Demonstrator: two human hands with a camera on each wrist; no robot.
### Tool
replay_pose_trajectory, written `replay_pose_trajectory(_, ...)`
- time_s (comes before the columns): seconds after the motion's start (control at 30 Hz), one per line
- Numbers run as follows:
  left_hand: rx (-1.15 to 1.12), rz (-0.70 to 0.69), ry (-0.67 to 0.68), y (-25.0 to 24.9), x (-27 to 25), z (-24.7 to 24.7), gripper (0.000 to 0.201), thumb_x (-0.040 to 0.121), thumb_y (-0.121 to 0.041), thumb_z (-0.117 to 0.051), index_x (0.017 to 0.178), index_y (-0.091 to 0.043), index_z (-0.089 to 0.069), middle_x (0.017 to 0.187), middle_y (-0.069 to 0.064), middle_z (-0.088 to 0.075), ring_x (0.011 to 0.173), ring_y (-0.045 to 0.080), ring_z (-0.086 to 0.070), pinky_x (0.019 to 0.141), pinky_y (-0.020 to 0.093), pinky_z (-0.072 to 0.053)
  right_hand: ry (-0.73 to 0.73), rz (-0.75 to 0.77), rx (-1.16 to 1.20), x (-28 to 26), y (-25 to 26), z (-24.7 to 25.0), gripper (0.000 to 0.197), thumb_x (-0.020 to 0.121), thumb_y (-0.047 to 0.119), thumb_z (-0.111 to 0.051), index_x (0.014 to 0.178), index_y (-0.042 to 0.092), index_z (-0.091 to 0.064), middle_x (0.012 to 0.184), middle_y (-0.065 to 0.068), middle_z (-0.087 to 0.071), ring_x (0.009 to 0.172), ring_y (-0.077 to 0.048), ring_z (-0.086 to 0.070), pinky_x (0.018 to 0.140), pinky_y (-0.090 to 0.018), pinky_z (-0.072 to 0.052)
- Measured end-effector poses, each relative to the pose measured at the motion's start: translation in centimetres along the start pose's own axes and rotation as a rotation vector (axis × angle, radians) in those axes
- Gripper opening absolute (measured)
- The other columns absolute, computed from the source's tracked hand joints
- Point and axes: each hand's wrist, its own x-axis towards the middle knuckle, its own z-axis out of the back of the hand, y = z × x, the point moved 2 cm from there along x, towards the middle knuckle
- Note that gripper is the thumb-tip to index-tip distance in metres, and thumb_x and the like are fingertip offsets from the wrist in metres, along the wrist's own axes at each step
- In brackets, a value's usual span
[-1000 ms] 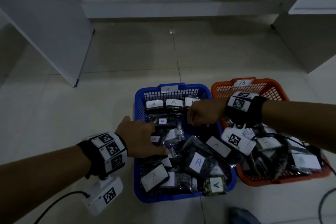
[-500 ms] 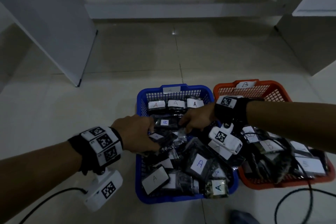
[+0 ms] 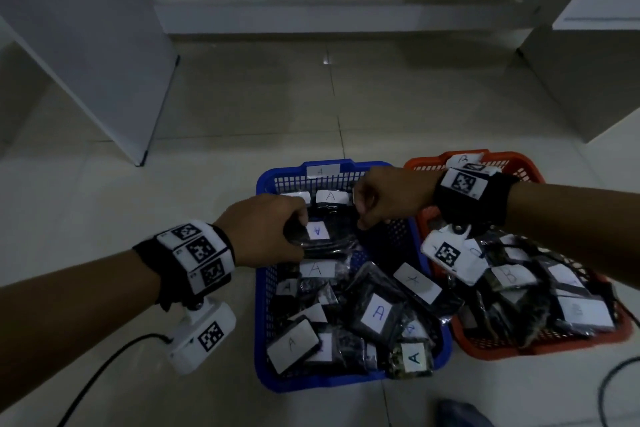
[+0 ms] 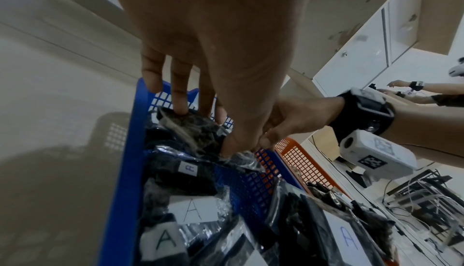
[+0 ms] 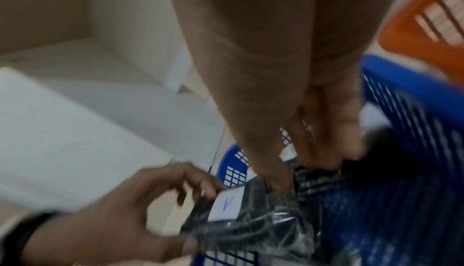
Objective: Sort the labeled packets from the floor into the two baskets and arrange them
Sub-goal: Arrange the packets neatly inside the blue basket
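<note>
A blue basket (image 3: 263, 322) tagged A holds several black packets with white A labels. Beside it on the right, an orange basket (image 3: 519, 163) tagged B holds packets marked B. Over the far half of the blue basket hangs a black packet with an A label (image 3: 332, 239), held between both hands. My left hand (image 3: 277, 229) grips its left end, thumb below and fingers on top (image 4: 180, 109). My right hand (image 3: 370, 211) pinches its right end; the right wrist view shows the fingers (image 5: 323, 157) curled on the black plastic (image 5: 251, 220). Three A packets stand along the far wall.
White cabinet panels stand at the left (image 3: 86, 45) and right (image 3: 595, 62), with a low step (image 3: 329, 10) behind. Black cables lie on the floor at the bottom left (image 3: 104, 367) and bottom right (image 3: 609, 388). Another person's arms (image 4: 414, 91) show far off.
Both hands have risen from the pile and moved toward the far end of the blue basket, lifting one A packet between them. The right hand went from reaching down to pinching that packet's end.
</note>
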Motion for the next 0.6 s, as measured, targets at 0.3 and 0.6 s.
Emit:
replay_pose_trajectory(0.3,-0.172,-0.195,-0.038,-2.0,4.9,-1.5,0.028,0.079,-0.028,-0.081,0.098,-0.027,-0.06,0.105,-0.011,-0.057,0.095,0.008,-0.055,0.077,0.022,-0.047,-0.041,0.083,-0.312,-1.4,-0.4,-0.8,0.04,0.074,0.038,-0.085,0.103,0.024,-0.059,0.104,0.005,-0.063,0.092,-0.016,-0.061,0.073,-0.029,-0.051)
replay_pose_trajectory(0.6,0.27,-0.12,0.465,0.3,5.2,-4.3,0.04,0.101,-0.035,-0.05,0.141,-0.03,-0.052,0.15,0.0,-0.036,0.132,0.022,-0.043,0.105,0.036,-0.042,-0.038,0.078,-0.506,-1.2,-2.3,-2.1,0.042,0.083,0.034,-0.078,0.116,0.014,-0.062,0.122,-0.004,-0.053,0.091,-0.014,-0.048,0.072,-0.028,-0.042)
